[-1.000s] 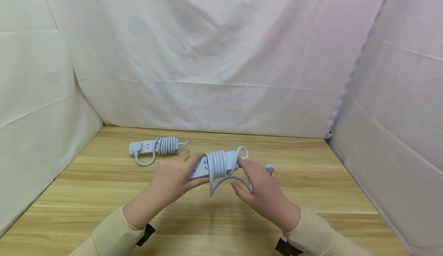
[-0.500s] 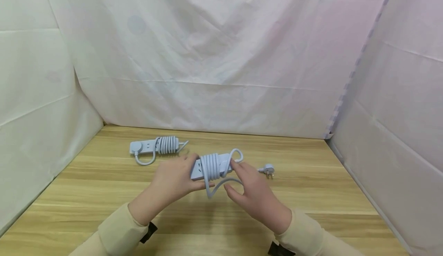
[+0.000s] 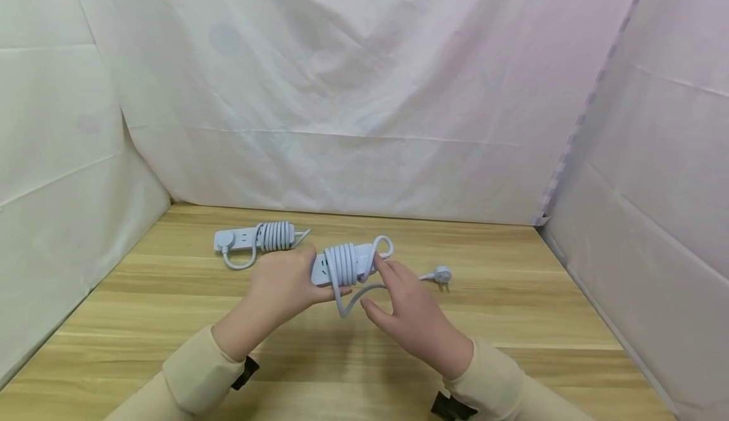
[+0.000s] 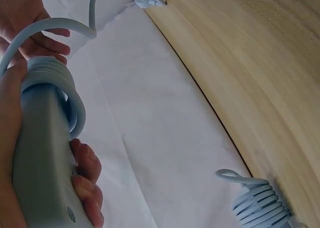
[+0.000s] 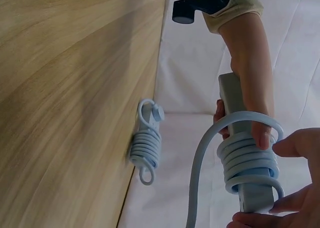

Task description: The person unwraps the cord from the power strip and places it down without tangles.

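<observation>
A white power strip (image 3: 321,272) is held over the table, its cord (image 3: 340,264) wound in several turns round the middle. My left hand (image 3: 279,282) grips its left end, thumb along the near side and fingers curled round the far side in the left wrist view. My right hand (image 3: 418,313) touches the right end with its fingertips, near a small cord loop (image 3: 390,240); its thumb stands apart from the strip. From the turns, a loose length dips in front and passes behind my right hand to a pronged plug (image 3: 442,274).
A second white power strip (image 3: 245,238), cord wound round it and plug seated in its left end, lies at the back left of the wooden table (image 3: 171,307). White cloth walls (image 3: 364,92) enclose the back and both sides.
Both hands and the held strip have shifted, the right hand and strip a little to the left. The plug, partly hidden behind the right hand before, now shows fully with its short cord.
</observation>
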